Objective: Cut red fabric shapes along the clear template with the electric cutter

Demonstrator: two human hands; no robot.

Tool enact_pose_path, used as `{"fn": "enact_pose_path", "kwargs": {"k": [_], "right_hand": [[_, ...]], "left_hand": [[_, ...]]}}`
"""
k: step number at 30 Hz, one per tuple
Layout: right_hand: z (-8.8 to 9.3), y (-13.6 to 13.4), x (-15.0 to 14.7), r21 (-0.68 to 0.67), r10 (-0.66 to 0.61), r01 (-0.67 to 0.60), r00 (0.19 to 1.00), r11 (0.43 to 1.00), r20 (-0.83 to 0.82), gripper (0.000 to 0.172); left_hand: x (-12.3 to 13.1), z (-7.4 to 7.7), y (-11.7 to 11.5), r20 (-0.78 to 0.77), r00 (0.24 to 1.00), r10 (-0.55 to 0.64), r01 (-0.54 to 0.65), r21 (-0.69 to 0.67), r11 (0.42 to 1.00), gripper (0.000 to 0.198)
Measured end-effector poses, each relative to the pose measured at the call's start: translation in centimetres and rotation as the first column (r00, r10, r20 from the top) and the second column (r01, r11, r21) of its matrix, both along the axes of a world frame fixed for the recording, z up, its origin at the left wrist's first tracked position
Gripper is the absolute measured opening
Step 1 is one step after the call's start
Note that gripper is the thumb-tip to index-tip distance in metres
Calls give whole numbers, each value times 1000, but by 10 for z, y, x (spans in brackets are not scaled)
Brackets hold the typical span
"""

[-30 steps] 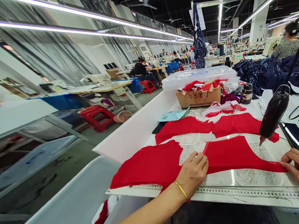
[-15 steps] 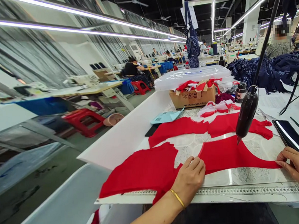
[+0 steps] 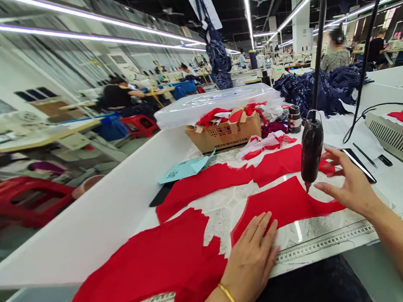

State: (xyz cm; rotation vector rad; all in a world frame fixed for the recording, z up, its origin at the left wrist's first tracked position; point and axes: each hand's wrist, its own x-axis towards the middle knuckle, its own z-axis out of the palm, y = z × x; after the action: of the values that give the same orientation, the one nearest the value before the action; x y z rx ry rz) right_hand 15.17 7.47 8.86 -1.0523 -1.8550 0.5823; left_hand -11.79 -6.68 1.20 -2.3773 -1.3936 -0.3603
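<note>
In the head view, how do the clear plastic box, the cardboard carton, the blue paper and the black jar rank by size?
Largest to smallest: clear plastic box, cardboard carton, blue paper, black jar. The blue paper lies nearer the camera, so that rank is unsure.

Bright overhead LED strips [image 3: 80, 35], soft shadows, warped edges

Matt red cloth [image 3: 143, 266] lies on a glossy patterned sheet [image 3: 225, 217] beside a cardboard box [image 3: 224, 135].
</note>
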Motion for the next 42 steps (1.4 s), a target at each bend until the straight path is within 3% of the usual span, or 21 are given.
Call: {"fn": "enact_pose_path", "kwargs": {"k": [3,7,10,17,23,29,42], "right_hand": [[10,10,-28,43,17,-12,993,999,-121,80],[11,14,-44,5,-11,12,977,1000,-211,40],[10,13,-41,11,-66,70,973,997,-221,25],[10,13,-27,50,-102,118,964,992,-247,22],[13,-1,-12,48,-90,101,979,994,-180,21],[11,-4,3,61,-191,205,963,977,-189,23],[10,-1,7,58,-240,257,947,965,-212,22]], "left_hand": [[17,-11,10,3,1000,4,-4,-56,998,58],[26,-26,18,-6,999,38,-38,-69,997,73],[28,-27,20,-1,999,53,-53,-64,997,72],[66,-6,28,139,979,-151,177,-195,965,72],[102,-8,34,221,949,-226,280,-256,925,77],[114,-11,41,228,941,-248,308,-283,908,79],[133,-12,59,243,940,-241,309,-299,903,74]]}}
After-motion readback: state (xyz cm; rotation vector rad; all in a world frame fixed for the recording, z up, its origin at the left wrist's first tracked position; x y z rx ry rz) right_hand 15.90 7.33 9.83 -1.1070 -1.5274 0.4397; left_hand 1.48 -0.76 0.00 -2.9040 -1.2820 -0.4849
